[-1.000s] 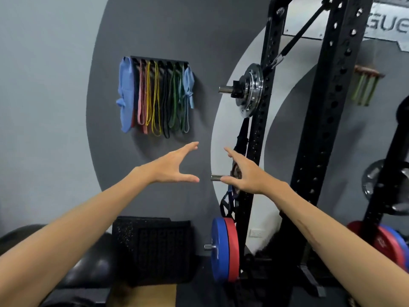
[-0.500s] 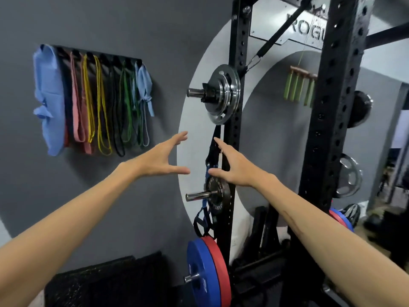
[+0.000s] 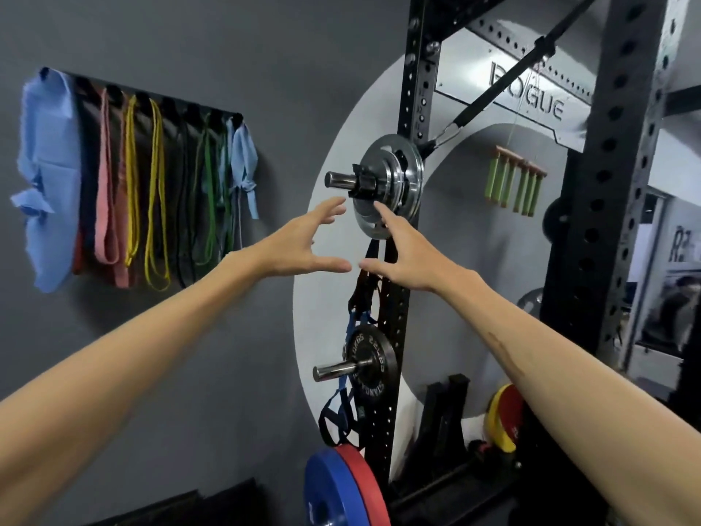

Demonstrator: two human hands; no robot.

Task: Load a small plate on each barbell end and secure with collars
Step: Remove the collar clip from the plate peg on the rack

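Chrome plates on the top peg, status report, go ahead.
Left hand open, right hand open, both just below chrome plates. Black collar clamped on the peg outside them. Nothing held.

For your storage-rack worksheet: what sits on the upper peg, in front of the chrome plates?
A black collar clamps the upper peg in front of the chrome plates. The peg's bare tip sticks out beyond it. The stack hides the peg's mounting on the rack upright.

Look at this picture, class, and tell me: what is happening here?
A person stretches both bare hands toward the shiny chrome weight plates stored on a peg high on the black steel rack upright. A black collar sits on that peg. The left hand and right hand are open and hold nothing; the right fingertips overlap the plates' lower edge, though contact is unclear.
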